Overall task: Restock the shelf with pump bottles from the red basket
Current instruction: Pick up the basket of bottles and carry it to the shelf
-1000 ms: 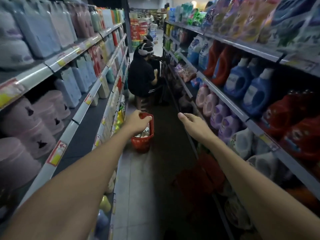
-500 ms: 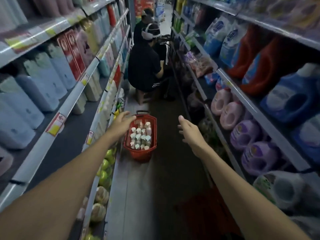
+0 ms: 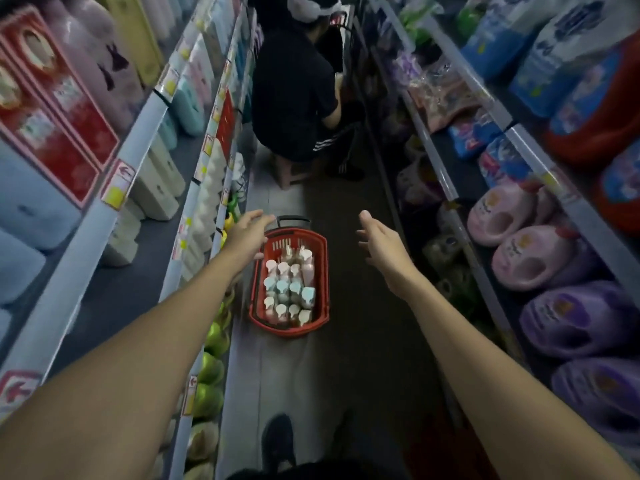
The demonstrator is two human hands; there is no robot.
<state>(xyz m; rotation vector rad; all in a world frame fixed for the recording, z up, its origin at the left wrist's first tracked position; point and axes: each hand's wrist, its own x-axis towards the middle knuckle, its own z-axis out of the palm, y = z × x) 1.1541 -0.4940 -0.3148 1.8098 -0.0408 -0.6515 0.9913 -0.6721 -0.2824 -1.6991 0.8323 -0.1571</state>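
A red basket (image 3: 290,329) stands on the aisle floor, packed with several pump bottles (image 3: 289,287) that have white, pink and light blue heads. Its black handle (image 3: 293,220) lies at the far end. My left hand (image 3: 248,231) hovers over the basket's far left corner, fingers apart and empty. My right hand (image 3: 380,242) reaches out to the right of the basket, open and holding nothing. The left shelf unit (image 3: 149,216) holds white and pastel bottles, with a bare dark stretch of shelf board near my left forearm.
A person in black (image 3: 294,88) sits on a pink stool (image 3: 294,169) just beyond the basket, blocking the aisle. Detergent jugs (image 3: 530,258) fill the right shelves. Green bottles (image 3: 214,372) line the lowest left shelf. My shoe (image 3: 278,441) shows on the floor.
The view has tilted down and moved closer to the basket. Both hands now reach lower, my left hand over the basket's far left corner.
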